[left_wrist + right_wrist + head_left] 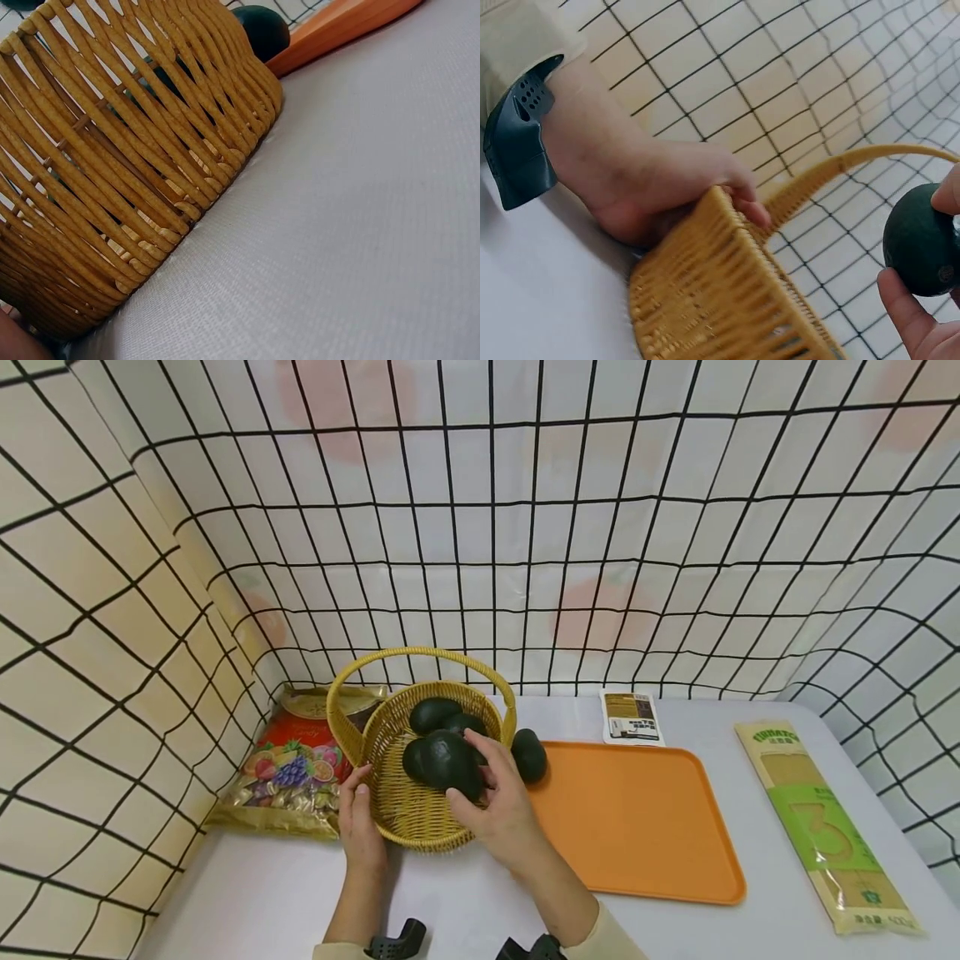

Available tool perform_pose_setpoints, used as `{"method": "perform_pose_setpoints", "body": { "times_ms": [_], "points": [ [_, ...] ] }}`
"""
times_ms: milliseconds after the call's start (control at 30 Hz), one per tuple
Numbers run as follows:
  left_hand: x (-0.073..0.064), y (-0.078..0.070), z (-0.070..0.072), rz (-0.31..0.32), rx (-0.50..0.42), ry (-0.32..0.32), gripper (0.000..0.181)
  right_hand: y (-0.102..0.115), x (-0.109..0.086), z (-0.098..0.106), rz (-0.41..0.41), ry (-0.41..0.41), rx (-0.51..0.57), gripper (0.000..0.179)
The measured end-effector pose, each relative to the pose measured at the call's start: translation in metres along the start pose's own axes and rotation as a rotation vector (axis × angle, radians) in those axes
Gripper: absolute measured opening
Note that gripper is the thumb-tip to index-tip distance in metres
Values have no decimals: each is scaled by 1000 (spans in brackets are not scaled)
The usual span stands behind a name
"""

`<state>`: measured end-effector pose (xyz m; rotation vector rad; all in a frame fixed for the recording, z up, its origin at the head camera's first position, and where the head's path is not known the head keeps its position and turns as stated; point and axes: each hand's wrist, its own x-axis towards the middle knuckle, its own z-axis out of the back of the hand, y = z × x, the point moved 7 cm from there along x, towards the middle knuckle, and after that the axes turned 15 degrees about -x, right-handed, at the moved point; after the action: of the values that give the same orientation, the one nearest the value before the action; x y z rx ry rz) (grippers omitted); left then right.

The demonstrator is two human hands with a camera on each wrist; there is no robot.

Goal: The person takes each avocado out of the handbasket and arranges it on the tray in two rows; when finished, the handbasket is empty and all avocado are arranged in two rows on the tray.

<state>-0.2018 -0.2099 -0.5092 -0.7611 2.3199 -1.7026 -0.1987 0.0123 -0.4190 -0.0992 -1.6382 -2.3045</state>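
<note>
A yellow wicker basket [408,827] with a tall arched handle has several dark green avocados in it, one of them [433,716] toward its far side. My left hand [363,831] grips the basket's left rim, and the right wrist view shows its fingertips hooked over the edge. Above the basket, my right hand [502,806] holds an avocado [448,763] between thumb and fingers; in the right wrist view this avocado [919,241] is higher than the rim. Another avocado [529,756] lies outside, between the basket and an orange tray [630,827].
A candy bag [292,768] lies left of the basket. Behind the tray is a small white and brown packet [632,718]; a long noodle pack [821,827] lies at the far right. Black wire grid [510,535] walls the white table [450,902] at the back and both sides.
</note>
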Motion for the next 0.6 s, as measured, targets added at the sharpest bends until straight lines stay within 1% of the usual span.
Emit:
{"method": "perform_pose_setpoints", "body": {
  "times_ms": [100, 233, 367, 467, 600],
  "points": [
    [0, -1, 0, -5, 0, 0, 41, 1, -6, 12, 11, 6, 23, 72],
    [0, -1, 0, -9, -11, 8, 41, 5, -12, 30, 6, 1, 50, 73],
    [0, 0, -1, -7, -10, 5, 41, 9, -15, 51, 22, -49, 42, 71],
    [0, 1, -1, 5, -14, 3, 41, 9, -15, 65, 55, -89, 71, 68],
    [-1, 0, -1, 22, -36, 8, 41, 6, -13, 85, 70, -152, 114, 70]
  ]
}}
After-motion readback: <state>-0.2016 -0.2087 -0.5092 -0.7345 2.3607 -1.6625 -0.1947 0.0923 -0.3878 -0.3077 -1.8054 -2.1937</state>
